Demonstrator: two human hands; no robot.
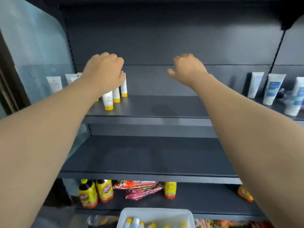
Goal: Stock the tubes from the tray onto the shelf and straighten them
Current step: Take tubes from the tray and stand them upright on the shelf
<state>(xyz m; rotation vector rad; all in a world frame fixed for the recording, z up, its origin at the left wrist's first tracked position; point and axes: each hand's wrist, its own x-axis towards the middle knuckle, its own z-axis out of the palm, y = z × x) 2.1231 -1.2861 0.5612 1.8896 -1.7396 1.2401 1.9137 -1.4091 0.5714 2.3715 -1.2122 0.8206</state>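
White plastic yellow-capped tubes (pixel 108 100), ten o'clock: likely light, squashy, best gripped mid-body; left hand (pixel 105 71) curled over their tops, grip unclear; right hand (pixel 187 68) loosely curled, empty.

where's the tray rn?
Head view, bottom centre: the white tray sits nearest the camera, in front of the lowest shelf with the yellow bottles and red snack packets. A few yellow-capped tubes lie inside.

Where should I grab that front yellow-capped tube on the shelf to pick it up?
Probably pinch the front tube by its white body, above the yellow cap, coming from the front: it stands upright on that cap, with other tubes close behind.
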